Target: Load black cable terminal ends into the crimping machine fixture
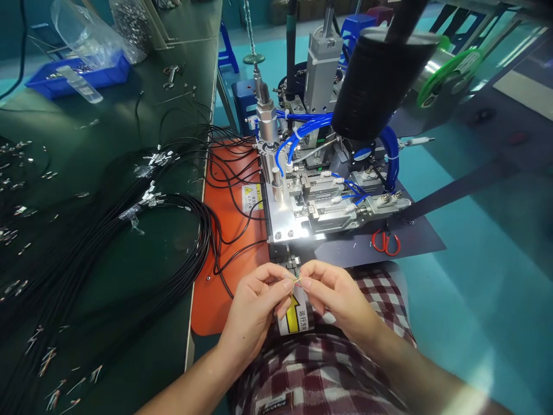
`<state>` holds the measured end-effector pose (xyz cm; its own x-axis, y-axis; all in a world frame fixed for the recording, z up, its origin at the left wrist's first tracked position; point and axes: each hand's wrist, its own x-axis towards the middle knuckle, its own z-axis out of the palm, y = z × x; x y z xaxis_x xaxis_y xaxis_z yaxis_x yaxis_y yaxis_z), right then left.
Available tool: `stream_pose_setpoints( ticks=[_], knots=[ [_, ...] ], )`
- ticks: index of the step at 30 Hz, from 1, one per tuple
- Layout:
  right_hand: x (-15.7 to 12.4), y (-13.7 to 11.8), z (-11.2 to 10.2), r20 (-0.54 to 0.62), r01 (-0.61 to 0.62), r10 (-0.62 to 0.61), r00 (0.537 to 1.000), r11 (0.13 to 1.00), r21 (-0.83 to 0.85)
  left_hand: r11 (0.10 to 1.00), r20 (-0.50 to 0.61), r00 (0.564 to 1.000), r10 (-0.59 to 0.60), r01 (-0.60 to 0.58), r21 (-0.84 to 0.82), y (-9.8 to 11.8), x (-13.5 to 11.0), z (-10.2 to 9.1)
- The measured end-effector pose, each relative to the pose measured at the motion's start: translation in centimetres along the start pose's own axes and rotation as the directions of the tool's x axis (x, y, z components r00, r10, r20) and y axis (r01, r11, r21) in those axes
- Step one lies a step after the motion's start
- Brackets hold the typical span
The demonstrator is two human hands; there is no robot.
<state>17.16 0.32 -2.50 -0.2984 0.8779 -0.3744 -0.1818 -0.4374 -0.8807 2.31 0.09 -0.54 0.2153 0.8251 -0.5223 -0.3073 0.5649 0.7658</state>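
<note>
Thin wires (296, 280), a small bunch of fine strands, are between the two hands at the near edge of the machine (283, 213), above a label with a yellow arrow (292, 319). They look pale yellow-green with a touch of pink; their tips are too small to make out. The left hand (254, 305) pinches them from the left, thumb and forefinger together on the strands. The right hand (334, 291) meets it from the right, its thumb and forefinger likewise closed on them, the fingertips of both hands nearly touching.

Left of the machine, black cables (207, 230) run across an orange panel (231, 248) onto the dark green table (168, 340), where they lie in a big loop with pale bundled ends. Red-handled scissors (386, 242) lie on the right, on a grey plate (341, 251).

At the far left, a blue tray (110, 72) holds small shiny pieces and part of a clear plastic bag (80, 26); another see-through bag (129, 26) just behind it is packed with small metallic parts.
</note>
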Motion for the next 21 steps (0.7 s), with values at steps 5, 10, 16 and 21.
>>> stream_pose_setpoints(
  ticks=[5, 10, 16, 21],
  knots=[
    [-0.07, -0.33, -0.14, 0.005, 0.032, -0.032, 0.999, 0.998, -0.056, 0.999, 0.039, 0.999, -0.02, 0.019, 0.042, -0.19, 0.14, -0.26],
    [-0.25, -0.24, -0.27, 0.009, 0.092, -0.092, 0.996, 0.989, -0.111, 0.993, 0.034, 0.999, -0.031, 0.027, 0.111, -0.28, 0.31, -0.48],
    [-0.41, -0.01, -0.39, -0.05, 0.132, -0.143, 0.989, 0.976, -0.174, 0.997, 0.003, 0.999, -0.048, 0.047, 0.058, -0.3, 0.28, -0.29],
    [-0.74, 0.58, -0.59, -0.139, 0.291, -0.359, 0.923, 0.888, -0.357, 0.999, -0.003, 0.999, -0.034, 0.034, 0.042, -0.56, 0.3, -0.32]
  ],
)
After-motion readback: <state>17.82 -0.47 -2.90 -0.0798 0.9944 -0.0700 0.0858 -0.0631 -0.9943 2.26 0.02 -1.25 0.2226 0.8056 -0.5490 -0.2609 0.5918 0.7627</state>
